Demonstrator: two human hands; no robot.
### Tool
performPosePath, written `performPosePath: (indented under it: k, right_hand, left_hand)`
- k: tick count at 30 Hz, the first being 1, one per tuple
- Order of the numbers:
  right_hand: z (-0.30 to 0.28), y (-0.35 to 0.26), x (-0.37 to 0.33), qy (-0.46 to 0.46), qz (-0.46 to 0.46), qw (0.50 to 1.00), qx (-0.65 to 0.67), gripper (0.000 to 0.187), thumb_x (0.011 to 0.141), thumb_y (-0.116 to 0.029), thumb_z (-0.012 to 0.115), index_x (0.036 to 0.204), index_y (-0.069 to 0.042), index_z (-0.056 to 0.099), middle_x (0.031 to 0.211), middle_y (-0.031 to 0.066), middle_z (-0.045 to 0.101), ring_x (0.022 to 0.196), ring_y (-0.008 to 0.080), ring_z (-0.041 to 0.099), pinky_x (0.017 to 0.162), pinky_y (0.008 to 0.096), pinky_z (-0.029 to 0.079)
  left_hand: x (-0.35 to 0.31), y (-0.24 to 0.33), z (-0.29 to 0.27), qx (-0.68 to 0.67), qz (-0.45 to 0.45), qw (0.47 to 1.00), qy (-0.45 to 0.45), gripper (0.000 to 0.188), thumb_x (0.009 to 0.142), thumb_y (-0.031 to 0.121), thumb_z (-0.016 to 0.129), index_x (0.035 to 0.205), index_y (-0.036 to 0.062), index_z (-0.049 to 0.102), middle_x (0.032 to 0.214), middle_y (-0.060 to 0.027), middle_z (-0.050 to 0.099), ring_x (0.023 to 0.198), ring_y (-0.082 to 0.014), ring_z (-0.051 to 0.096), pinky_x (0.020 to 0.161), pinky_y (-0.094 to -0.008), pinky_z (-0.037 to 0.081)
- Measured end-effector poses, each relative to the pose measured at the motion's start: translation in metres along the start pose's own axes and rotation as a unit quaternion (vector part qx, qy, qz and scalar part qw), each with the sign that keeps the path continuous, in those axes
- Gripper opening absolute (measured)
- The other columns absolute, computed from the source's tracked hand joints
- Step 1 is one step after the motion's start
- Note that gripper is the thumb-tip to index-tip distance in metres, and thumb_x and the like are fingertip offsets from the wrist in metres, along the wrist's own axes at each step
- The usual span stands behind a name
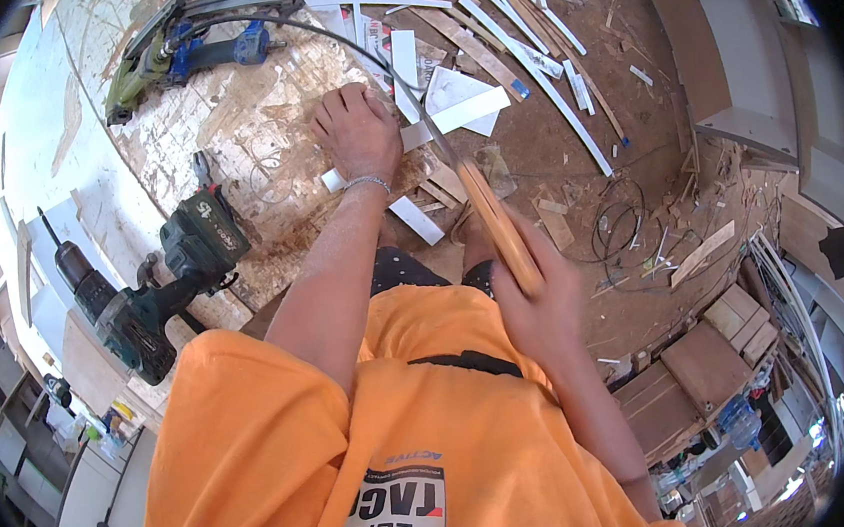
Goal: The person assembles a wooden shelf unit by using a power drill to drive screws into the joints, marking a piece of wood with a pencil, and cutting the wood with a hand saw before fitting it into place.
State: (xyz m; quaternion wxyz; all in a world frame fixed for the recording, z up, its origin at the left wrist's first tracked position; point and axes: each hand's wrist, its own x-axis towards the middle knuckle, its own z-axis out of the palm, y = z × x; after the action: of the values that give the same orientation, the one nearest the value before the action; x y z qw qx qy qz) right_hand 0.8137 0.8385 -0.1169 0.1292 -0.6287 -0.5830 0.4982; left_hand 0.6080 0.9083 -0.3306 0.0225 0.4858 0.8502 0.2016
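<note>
My left hand (359, 136) presses down near the edge of the worn workbench (258, 107), its fingers bent over a white strip (469, 112). One end of that strip shows beside my wrist; the other sticks out past the bench edge. In my right hand (543, 293) is a tool with a long wooden handle (495, 222) and a narrow metal part (442, 146). The metal reaches up to the strip, right of my left hand. Whether it touches the strip I cannot tell, nor what kind of tool it is.
A green and blue nail gun (193, 55) lies on the bench's far side, with a dark hose running from it. Nearer, at left, lies a cordless drill (125, 310). White and wooden offcuts (534, 53) and cable (620, 231) litter the floor. Cabinet panels (724, 46) stand at right.
</note>
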Motion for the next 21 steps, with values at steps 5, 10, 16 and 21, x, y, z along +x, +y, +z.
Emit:
performPosePath:
  k: [5,10,16,21]
  right_hand:
    - [-0.06,-0.017,-0.088,-0.062,0.081,0.994,-0.045,0.064,0.083,-0.002,0.063,0.146,-0.002,0.053,0.128,0.0227,0.069,0.108,0.0337,0.073,0.088,0.0402,0.056]
    - [-0.034,-0.007,-0.046,-0.032,0.009,0.997,-0.072,0.06,0.083,-0.004,0.065,0.142,0.0,0.056,0.12,0.0246,0.07,0.108,0.0367,0.072,0.091,0.042,0.055]
    - [0.035,-0.035,0.087,-0.017,0.037,0.997,-0.06,0.048,0.084,-0.011,0.063,0.131,-0.001,0.064,0.095,0.0252,0.071,0.086,0.0379,0.071,0.079,0.0388,0.054]
    - [-0.043,-0.066,-0.035,-0.015,0.1,0.994,-0.046,0.053,0.084,-0.004,0.06,0.137,-0.001,0.061,0.107,0.0218,0.074,0.097,0.0386,0.073,0.091,0.0409,0.055]
  left_hand:
    - [-0.002,0.001,-0.005,-0.024,0.007,0.999,0.022,0.025,0.093,0.015,0.059,0.116,0.0039,0.06,0.122,-0.0185,0.055,0.128,-0.0386,0.047,0.11,-0.053,0.034]
    - [0.0,0.0,-0.004,-0.021,0.018,1.0,-0.014,0.029,0.091,0.012,0.058,0.118,0.0028,0.059,0.126,-0.019,0.053,0.135,-0.0395,0.042,0.115,-0.0529,0.031]
    - [0.003,-0.004,-0.003,-0.058,0.008,0.997,-0.047,0.029,0.089,0.009,0.058,0.117,0.0048,0.061,0.126,-0.0172,0.053,0.137,-0.0386,0.041,0.115,-0.053,0.03]
    - [0.001,0.0,-0.01,-0.057,0.005,0.998,-0.032,0.029,0.088,0.008,0.059,0.116,0.0062,0.061,0.127,-0.0168,0.053,0.136,-0.0382,0.042,0.115,-0.0531,0.031]
